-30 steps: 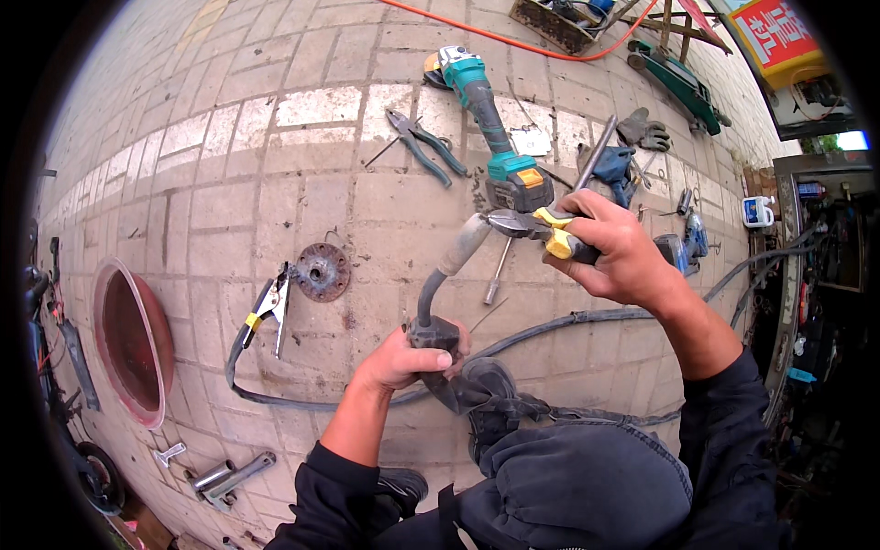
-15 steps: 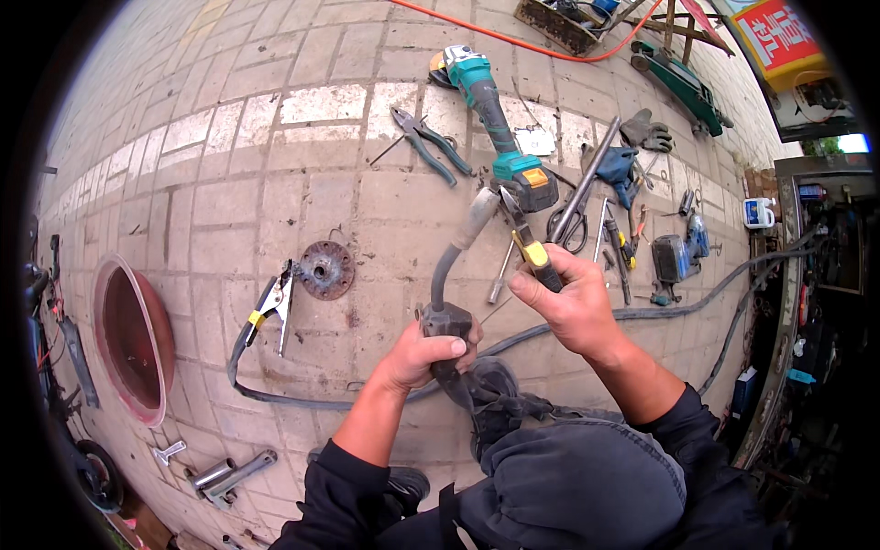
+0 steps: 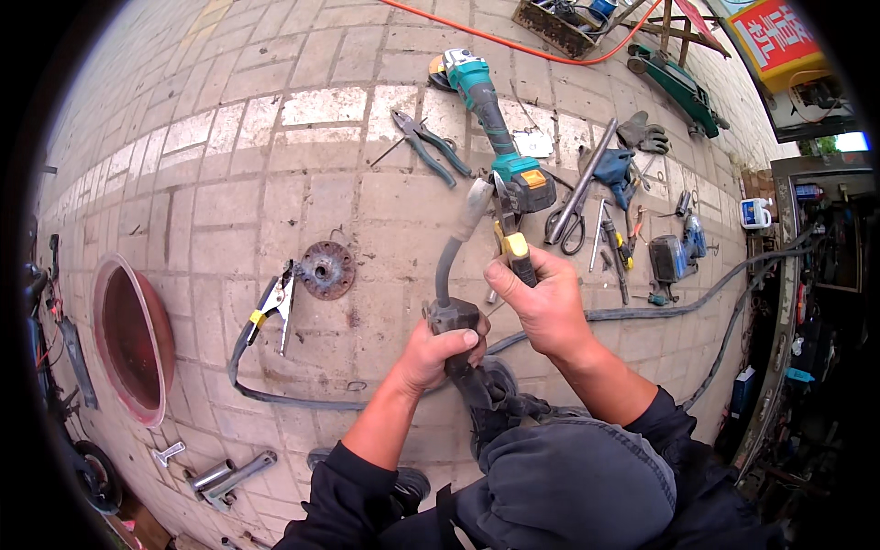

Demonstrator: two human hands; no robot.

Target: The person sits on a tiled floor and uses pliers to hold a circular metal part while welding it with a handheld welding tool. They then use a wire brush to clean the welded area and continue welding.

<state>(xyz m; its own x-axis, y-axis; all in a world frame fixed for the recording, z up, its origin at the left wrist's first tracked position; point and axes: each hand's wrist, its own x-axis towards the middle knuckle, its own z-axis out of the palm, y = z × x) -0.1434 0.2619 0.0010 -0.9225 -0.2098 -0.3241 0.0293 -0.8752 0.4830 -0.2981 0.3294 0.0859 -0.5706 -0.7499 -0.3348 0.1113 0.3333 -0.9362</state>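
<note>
My left hand [image 3: 438,353] is wrapped round the black grip of a welding torch [image 3: 446,272], whose bent neck and pale nozzle point upward. My right hand [image 3: 550,307] is closed on the yellow-and-black handles of a pair of pliers [image 3: 515,248]. The jaws of the pliers are right beside the nozzle's tip; whether they grip its wire I cannot tell. Left of the torch lies a rusty round flange [image 3: 328,270] with holes around its rim. A welding earth clamp [image 3: 275,307] with a yellow band is at the flange's lower left edge.
Beyond my hands lie a teal angle grinder [image 3: 490,115] and large pliers [image 3: 431,151]. At right are scissors [image 3: 574,231], gloves [image 3: 644,134], a cordless tool [image 3: 674,257] and thick cables [image 3: 632,313]. A reddish basin [image 3: 165,344] stands at left, and a green floor jack [image 3: 678,87] far right.
My right hand has shifted left, and the pliers have turned more upright with their jaws close to the nozzle tip. My left hand and the torch have moved only slightly.
</note>
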